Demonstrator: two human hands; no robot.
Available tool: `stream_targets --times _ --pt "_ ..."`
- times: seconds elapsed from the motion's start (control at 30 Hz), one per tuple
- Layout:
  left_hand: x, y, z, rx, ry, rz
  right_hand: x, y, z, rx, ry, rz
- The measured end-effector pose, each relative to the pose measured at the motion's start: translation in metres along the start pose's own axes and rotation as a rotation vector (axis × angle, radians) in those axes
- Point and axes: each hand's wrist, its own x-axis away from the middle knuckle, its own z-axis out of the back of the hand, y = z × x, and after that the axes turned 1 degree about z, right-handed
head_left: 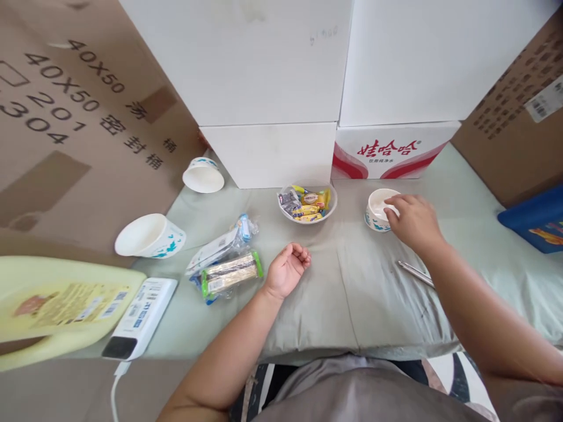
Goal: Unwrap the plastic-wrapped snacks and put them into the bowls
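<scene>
R hand [413, 223] fingers grip paper cup [379, 210] rim, L hand [287, 269] loosely curled, empty; box [65, 105] maybe reads "40X50"

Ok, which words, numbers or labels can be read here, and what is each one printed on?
"40X50", twice, then "201" and "304" with Chinese characters: large brown cardboard box.
Red Chinese brand lettering: white carton with red swirls.
Too small or blurred: pale yellow plastic jug's label, white power bank, barcode sticker on brown box, sweet wrappers in glass bowl, clear snack packets.

Storage room, stacked cardboard boxes [83, 117], water carton [391, 152], cloth-covered table [352, 293]
</scene>
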Motion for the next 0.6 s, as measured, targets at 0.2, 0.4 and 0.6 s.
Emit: stream_targets --times 0.2,0.4,0.6 --pt "-0.007 0.007 0.007 -0.004 0.081 -0.011 0.068 -0.029 0.003 -0.234 0.148 0.147" --pt "-0.007 0.004 0.007 -0.03 0.032 -0.038 0.116 -0.039 -0.009 -0.359 0.026 0.134" --pt "-0.007 -0.004 0.004 0.037 0.067 -0.004 0.116 -0.078 -0.021 -0.573 -0.028 0.216"
